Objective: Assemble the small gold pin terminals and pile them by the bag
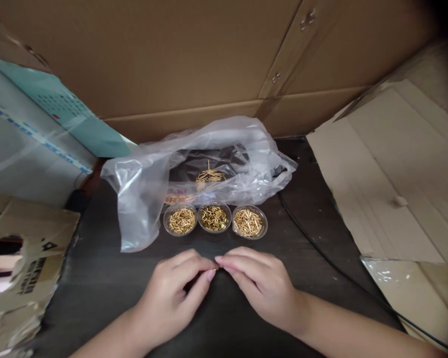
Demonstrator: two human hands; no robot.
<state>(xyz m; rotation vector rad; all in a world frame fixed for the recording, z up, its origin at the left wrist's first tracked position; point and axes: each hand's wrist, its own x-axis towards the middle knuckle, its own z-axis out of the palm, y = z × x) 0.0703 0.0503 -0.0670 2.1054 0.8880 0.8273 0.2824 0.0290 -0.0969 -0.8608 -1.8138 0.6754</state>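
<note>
Over the dark table, my left hand [179, 286] and my right hand [259, 281] meet fingertip to fingertip. My left thumb and forefinger pinch a tiny gold-coloured metal piece [216, 268], mostly covered by the fingers. The right fingertips are pinched at the same spot; what they grip is too small to make out. Just beyond the hands stand three round clear cups in a row: the left cup [165, 223], the middle cup [229, 223] and the right cup [266, 229]. Each holds many small gold-coloured metal pins or tubes.
Behind the cups lies a crumpled clear plastic bag [134, 199] with a pile of thin gold-coloured pins [210, 176] on it. A black cable [317, 243] runs down the right side. Cardboard walls stand at the back [171, 59], right [384, 174] and left [56, 233].
</note>
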